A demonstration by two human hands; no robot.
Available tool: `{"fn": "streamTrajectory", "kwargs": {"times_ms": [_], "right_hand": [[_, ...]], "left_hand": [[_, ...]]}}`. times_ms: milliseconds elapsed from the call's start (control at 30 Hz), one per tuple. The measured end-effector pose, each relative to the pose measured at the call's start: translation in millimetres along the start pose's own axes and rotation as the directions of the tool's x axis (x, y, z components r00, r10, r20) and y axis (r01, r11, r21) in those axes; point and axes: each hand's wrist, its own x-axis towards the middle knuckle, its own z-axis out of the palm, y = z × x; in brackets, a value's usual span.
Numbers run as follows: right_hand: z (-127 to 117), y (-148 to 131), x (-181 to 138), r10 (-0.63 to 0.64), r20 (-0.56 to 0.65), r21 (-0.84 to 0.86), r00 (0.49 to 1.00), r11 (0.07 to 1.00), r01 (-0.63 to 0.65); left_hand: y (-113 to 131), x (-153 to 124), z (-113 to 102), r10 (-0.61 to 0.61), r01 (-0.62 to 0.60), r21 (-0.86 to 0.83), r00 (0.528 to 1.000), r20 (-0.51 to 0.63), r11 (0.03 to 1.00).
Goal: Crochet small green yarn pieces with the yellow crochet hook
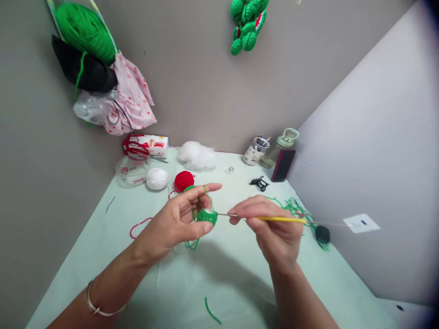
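Observation:
My left hand (174,217) pinches a small green crochet piece (207,218) with white showing in its top opening. Green yarn runs over the raised index finger of that hand and down to the piece. My right hand (274,228) grips a crochet hook (281,219) with a yellow handle, held nearly level. The hook's thin metal end reaches left to the edge of the green piece; its very tip is hidden there. Behind my left fingers, a red yarn ball (184,181) and a white yarn ball (157,178) lie on the table.
White stuffing (196,156) lies at the back, near a pen cup (256,151), a bottle (274,153) and a leaning phone (283,165). A black clip (259,183) and green yarn scraps (295,208) lie to the right. Green yarn skein (85,32) hangs upper left.

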Motion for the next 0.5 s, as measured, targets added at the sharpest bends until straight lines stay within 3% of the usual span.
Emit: {"fn": "streamTrajectory", "kwargs": {"times_ms": [167,333,500], "right_hand": [[0.9,0.3,4.1,0.199,-0.05,0.182,0.979,0.965,-0.187],[10.7,4.6,10.2,0.374,-0.046,0.418,0.926,0.849,-0.322],[22.9,8.5,7.8,0.379,-0.142,0.409,0.914,0.864,-0.295]], "left_hand": [[1.6,-0.8,-5.0,0.026,-0.029,0.092,0.999,0.034,0.995],[-4.9,1.4,2.0,-0.001,0.005,0.089,0.999,-0.041,0.996],[-14.3,4.2,12.1,-0.039,0.042,0.031,0.994,-0.102,0.999]]}}
